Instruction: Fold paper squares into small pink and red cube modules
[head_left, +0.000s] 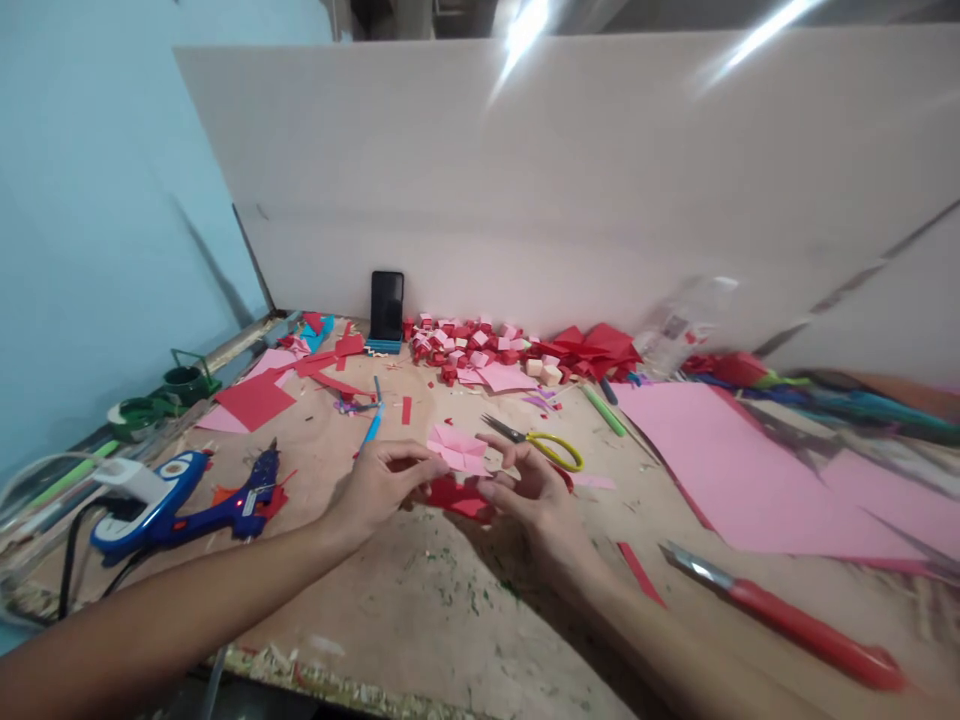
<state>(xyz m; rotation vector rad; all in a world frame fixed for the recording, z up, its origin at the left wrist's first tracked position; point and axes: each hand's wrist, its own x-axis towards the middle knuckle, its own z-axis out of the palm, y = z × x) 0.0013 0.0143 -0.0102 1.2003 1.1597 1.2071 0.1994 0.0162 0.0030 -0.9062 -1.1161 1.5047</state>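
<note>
We observe the folded pink paper held up between both hands, above the front part of the desk. Left hand: fingers pinching the paper's near left corner. Right hand: fingers curled at its right edge; we cannot tell whether they grip the pink, the red paper just below, or both. Beyond the right hand we note yellow-handled scissors; nearer right, a red-handled knife. At left lies a blue glue gun; at the back, a heap of pink and red paper cubes
</note>
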